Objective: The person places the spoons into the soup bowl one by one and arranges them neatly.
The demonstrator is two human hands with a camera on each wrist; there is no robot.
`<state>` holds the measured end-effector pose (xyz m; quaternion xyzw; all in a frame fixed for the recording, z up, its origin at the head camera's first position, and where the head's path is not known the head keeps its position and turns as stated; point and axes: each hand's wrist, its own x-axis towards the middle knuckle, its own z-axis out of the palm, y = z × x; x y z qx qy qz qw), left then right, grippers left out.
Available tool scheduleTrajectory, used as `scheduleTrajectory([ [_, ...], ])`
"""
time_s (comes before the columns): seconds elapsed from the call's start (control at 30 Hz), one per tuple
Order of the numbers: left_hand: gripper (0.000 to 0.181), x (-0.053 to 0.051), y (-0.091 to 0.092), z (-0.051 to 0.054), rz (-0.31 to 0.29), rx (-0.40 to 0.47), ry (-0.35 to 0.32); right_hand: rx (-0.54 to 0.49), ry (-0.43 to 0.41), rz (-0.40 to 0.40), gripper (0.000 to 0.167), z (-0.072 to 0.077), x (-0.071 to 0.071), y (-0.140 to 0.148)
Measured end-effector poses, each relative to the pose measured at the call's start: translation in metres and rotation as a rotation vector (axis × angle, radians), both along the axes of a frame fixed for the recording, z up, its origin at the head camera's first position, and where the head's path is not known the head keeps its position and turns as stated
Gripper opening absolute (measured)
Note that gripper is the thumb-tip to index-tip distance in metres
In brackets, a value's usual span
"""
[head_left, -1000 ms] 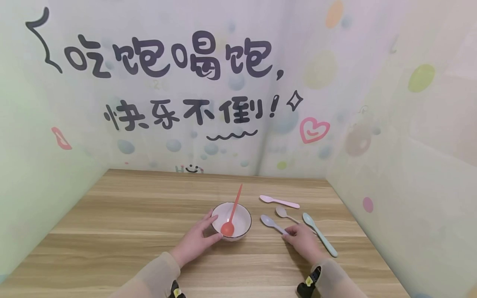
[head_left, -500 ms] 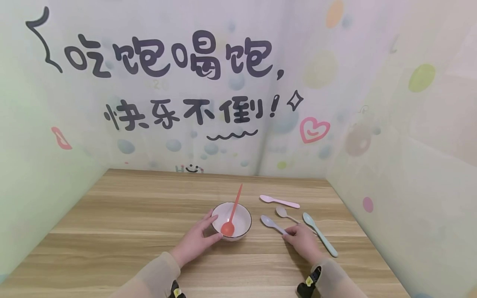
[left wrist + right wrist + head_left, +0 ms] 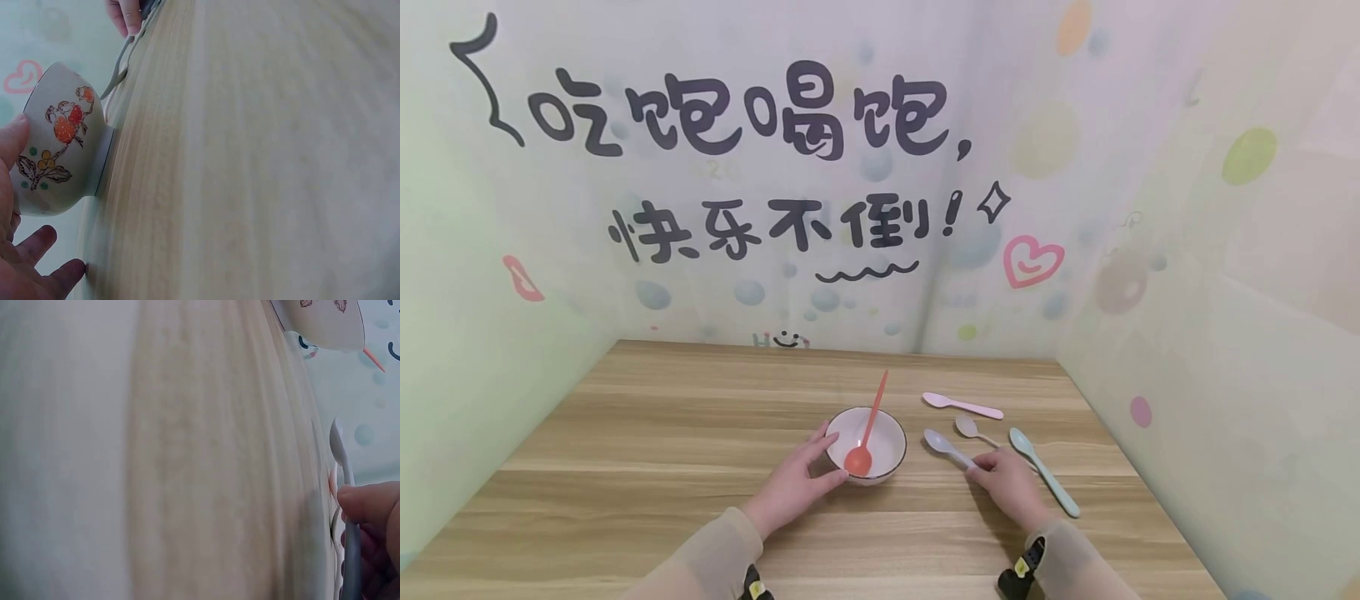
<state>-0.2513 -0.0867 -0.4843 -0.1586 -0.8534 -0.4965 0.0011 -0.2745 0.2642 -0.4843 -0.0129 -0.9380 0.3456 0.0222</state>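
Note:
The white bowl [image 3: 886, 433], with a dark rim and fruit pictures outside [image 3: 65, 128], stands upright on the table. My left hand [image 3: 793, 492] grips its left side, one finger over the rim and the thumb at the near edge. A red spoon [image 3: 859, 460] leans inside, its handle past the far rim. Right of the bowl, my right hand [image 3: 1011, 487] pinches the handle of a pale purple spoon [image 3: 942, 443] between thumb and fingers. In the right wrist view that spoon [image 3: 338, 442] is tilted, its head off the table.
A pink spoon [image 3: 962, 406] lies behind the right hand. A beige spoon [image 3: 967, 427] lies just beyond the purple one, partly hidden by the hand. To the right is a light green spoon [image 3: 1045, 473]. Printed walls enclose the wooden table [image 3: 700, 417] behind and at both sides.
The purple spoon and my right fingers have shifted very slightly up and away in the head view. The left hand and bowl have not moved.

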Motion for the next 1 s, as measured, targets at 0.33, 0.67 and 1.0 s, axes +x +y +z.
scheduleTrajectory([
  [0.33,0.069,0.000,0.000,0.000,-0.001,-0.003,0.003,-0.012,0.003,0.005,0.009,0.012,0.003,-0.002],
  [0.67,0.070,0.000,0.000,0.000,-0.001,-0.001,0.009,0.026,0.038,0.019,0.013,0.028,0.005,-0.006],
  [1.0,0.071,0.000,0.000,0.000,0.003,-0.001,0.005,0.037,0.064,0.058,0.013,0.041,0.003,-0.010],
])
